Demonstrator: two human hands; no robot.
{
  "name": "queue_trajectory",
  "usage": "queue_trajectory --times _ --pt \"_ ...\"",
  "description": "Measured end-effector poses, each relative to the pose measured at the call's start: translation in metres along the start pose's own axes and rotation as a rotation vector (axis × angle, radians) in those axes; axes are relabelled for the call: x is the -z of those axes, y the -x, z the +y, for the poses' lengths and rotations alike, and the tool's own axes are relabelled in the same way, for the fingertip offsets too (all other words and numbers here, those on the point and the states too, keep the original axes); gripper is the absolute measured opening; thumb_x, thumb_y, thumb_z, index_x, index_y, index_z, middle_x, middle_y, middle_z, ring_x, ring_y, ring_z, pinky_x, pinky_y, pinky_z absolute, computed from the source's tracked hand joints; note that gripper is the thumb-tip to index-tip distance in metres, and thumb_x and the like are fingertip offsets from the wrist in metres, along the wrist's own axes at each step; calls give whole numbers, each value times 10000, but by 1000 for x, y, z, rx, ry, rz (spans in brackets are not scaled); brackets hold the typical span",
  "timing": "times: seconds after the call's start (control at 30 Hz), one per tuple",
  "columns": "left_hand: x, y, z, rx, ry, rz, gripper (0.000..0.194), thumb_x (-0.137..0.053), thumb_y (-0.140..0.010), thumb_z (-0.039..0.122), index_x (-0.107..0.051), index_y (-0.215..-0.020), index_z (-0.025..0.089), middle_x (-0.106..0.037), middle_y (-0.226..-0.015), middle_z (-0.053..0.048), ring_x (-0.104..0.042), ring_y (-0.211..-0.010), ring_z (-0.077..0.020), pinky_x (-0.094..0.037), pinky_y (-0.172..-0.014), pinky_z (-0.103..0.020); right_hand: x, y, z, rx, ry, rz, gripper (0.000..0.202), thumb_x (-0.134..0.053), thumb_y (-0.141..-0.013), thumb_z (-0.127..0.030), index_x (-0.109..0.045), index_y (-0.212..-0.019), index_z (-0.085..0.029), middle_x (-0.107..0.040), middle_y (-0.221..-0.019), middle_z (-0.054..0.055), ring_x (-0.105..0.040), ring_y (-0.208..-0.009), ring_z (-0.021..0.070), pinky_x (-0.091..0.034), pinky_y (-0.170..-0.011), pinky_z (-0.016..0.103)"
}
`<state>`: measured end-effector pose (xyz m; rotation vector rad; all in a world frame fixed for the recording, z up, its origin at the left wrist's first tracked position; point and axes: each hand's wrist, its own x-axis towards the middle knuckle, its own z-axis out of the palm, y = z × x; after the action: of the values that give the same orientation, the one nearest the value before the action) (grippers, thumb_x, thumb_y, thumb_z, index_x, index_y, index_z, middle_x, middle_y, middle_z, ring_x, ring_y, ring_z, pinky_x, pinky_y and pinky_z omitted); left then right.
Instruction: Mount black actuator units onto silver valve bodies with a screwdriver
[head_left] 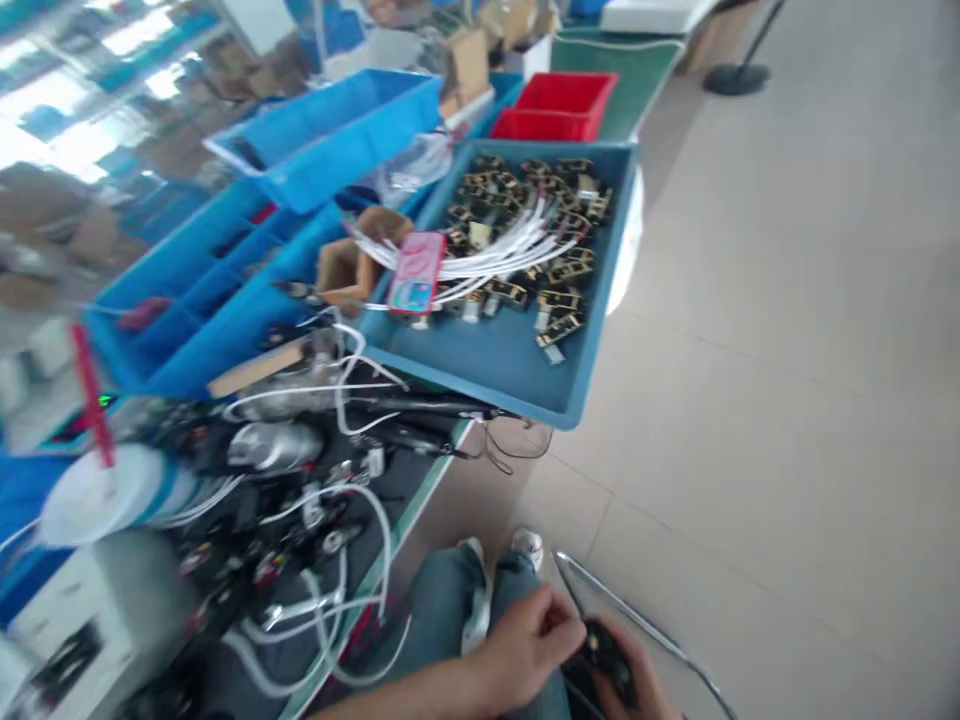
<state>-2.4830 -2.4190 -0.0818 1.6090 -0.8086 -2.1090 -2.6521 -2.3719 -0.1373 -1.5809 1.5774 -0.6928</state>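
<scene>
Low in the view, above my lap, my left hand [529, 640] has its fingers curled into a pinch; whatever lies between them is too small or hidden to name. Right beside it, my right hand [643, 675] is closed around a small black part with brassy bits [609, 660], its lower side covered by the palm. The left fingertips are close to that part; whether they touch it I cannot tell. Further up, a grey-blue tray [487, 365] holds many black-and-brass parts [562, 270], with a bundle of white wires [502, 255] and a red-edged card [417, 272] on top.
The bench to my left is crowded with cables, tools [412, 435] and a grey box [112, 610]. A white tub [112, 495], blue bins [337, 130] and red bins [555, 110] stand along it. A metal tube [637, 620] is near my right hand, above the tiled floor [787, 350].
</scene>
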Motion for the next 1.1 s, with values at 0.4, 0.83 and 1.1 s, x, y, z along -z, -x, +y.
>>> queue_trajectory --times 0.4,0.83,1.1 --pt "124 190 52 -255 438 566 334 -565 -714 479 -460 -726 162 -336 -560 72 -262 -484 -71 -208 -469 -222 -50 -89 -273 743 219 -780 322 -367 -820 -146 -465 -1127 -153 -611 -1042 117 -612 -904 214 -524 -755 349" --pt "170 189 21 -310 555 624 243 -576 -741 398 -521 -716 163 -437 -550 60 -366 -530 -99 -274 -537 -242 -97 -111 -311 650 543 -1140 356 -492 -845 -301 -441 -1165 -156 -548 -1138 136 -564 -996 264 -476 -816 396" --pt "177 190 25 -424 948 707 262 -597 -746 395 -482 -751 160 -567 -836 -26 -496 -690 -100 -364 -597 -208 -81 -169 -311 251 244 -1307 388 -508 -815 -430 -437 -1127 -211 -570 -1089 89 -549 -1008 243 -434 -855 412"
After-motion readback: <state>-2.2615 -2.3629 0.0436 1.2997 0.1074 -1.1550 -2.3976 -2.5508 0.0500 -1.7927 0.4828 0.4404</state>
